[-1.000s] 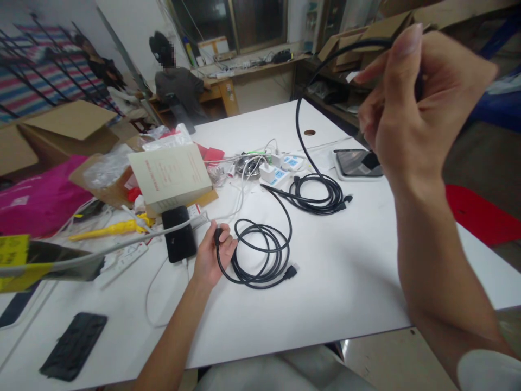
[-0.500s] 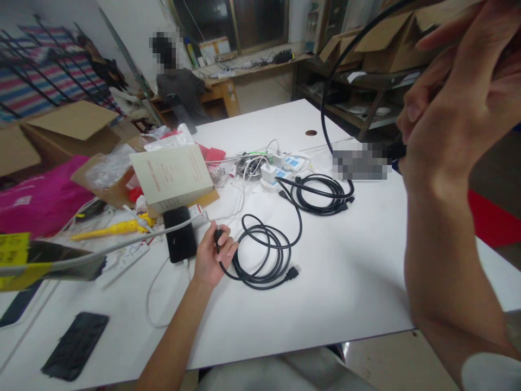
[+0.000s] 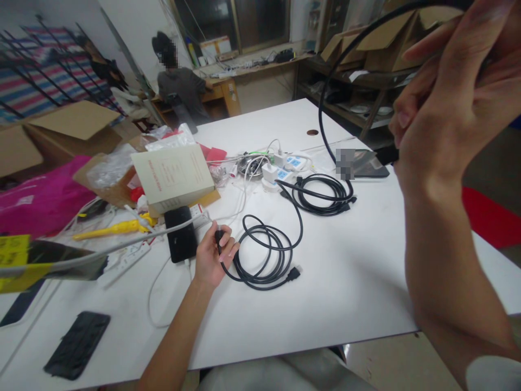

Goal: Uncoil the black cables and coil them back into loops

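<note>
My left hand (image 3: 215, 251) is closed around the plug end of a black HDMI cable (image 3: 292, 239), low over the white table. That cable lies in loose loops just right of my fingers, with its other plug (image 3: 293, 273) resting on the tabletop. Raised close to the camera at the upper right, my right hand (image 3: 451, 103) is curled around a black cable (image 3: 323, 103) that arcs down toward the second coil. Some of its fingertips are out of frame. This second coil of black cable (image 3: 321, 209) lies farther back, beside the white power adapters (image 3: 274, 174).
On the left are a black phone (image 3: 180, 244), a cream booklet (image 3: 173, 174), a yellow tool (image 3: 116, 227), a black pouch (image 3: 77, 345) and a pink bag (image 3: 40, 190). A white cable (image 3: 122, 248) crosses in front. A person (image 3: 181, 89) sits beyond the table.
My right hand has shifted slightly left in view, still raised with the cable. My left hand keeps its hold on the plug, and the coils look the same.
</note>
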`<act>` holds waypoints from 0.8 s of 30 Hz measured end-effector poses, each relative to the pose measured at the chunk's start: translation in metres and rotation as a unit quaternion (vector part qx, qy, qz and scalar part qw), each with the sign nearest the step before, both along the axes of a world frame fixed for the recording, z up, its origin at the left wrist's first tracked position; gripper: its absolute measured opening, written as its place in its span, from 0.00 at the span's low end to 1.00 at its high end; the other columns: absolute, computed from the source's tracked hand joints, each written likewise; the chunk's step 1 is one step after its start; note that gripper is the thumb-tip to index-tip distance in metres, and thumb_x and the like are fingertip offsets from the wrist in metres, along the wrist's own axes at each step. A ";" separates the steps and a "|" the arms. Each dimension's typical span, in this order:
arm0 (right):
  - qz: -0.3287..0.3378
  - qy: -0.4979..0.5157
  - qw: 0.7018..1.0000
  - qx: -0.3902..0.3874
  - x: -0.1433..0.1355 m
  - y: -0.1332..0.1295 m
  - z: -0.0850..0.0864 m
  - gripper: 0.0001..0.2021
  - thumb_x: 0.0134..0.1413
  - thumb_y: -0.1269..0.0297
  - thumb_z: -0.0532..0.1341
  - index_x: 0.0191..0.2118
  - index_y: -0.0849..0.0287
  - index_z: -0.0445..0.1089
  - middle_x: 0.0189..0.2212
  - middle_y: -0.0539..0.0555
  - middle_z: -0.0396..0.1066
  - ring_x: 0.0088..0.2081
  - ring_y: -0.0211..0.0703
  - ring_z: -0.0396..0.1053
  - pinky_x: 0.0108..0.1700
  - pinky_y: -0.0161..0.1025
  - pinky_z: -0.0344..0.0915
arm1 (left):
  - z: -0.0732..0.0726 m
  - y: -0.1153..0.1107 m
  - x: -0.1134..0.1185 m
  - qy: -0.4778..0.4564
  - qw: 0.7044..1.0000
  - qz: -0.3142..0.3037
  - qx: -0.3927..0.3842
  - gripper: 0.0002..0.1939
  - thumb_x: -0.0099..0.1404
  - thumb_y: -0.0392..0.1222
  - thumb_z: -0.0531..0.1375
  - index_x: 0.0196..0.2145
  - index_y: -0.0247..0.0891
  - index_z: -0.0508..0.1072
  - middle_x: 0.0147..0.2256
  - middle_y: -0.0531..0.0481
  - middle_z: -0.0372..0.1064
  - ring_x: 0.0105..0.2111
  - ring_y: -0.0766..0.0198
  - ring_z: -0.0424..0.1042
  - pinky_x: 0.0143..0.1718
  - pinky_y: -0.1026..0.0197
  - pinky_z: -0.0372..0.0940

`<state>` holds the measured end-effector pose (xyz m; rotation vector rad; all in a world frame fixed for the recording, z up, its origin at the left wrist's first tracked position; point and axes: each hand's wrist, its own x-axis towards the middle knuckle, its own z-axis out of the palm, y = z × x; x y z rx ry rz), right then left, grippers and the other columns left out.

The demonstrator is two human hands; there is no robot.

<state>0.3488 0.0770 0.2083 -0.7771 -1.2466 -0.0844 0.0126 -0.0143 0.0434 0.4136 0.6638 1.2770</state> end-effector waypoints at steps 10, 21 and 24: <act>-0.021 0.033 0.996 0.082 -0.023 0.005 -0.003 0.29 0.64 0.36 0.57 0.29 0.59 0.75 0.16 0.45 0.57 0.15 0.34 0.55 0.21 0.38 0.43 | 0.000 -0.001 0.001 0.025 1.000 0.006 0.005 0.13 0.74 0.45 0.64 0.34 0.33 0.76 0.23 0.61 0.58 0.14 0.76 0.53 0.22 0.65 0.62; -0.032 -0.003 0.999 0.028 -0.029 -0.004 -0.006 0.30 0.67 0.36 0.56 0.30 0.59 0.74 0.16 0.45 0.60 0.16 0.31 0.56 0.23 0.36 0.45 | 0.000 -0.001 0.004 0.032 0.999 0.008 0.013 0.10 0.73 0.41 0.65 0.33 0.34 0.76 0.22 0.61 0.56 0.15 0.77 0.50 0.23 0.66 0.60; -0.017 -0.014 0.999 0.025 -0.031 -0.008 -0.007 0.32 0.67 0.33 0.54 0.31 0.59 0.75 0.17 0.45 0.61 0.17 0.31 0.57 0.24 0.36 0.46 | 0.000 -0.001 0.004 0.044 0.999 0.006 0.018 0.11 0.72 0.41 0.66 0.32 0.33 0.76 0.22 0.60 0.57 0.15 0.77 0.51 0.23 0.66 0.59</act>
